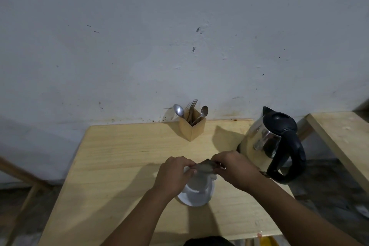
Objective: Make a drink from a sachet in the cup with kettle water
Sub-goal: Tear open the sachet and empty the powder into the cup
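A small dark sachet is held above a white cup that stands on a white saucer at the middle of the wooden table. My left hand pinches the sachet's left end and my right hand pinches its right end. Both hands hide most of the cup's rim. A steel kettle with a black lid and handle stands at the right, just behind my right hand.
A wooden holder with spoons and forks stands at the table's back edge against the white wall. The wooden table ends close to the kettle on the right. A second wooden surface lies further right.
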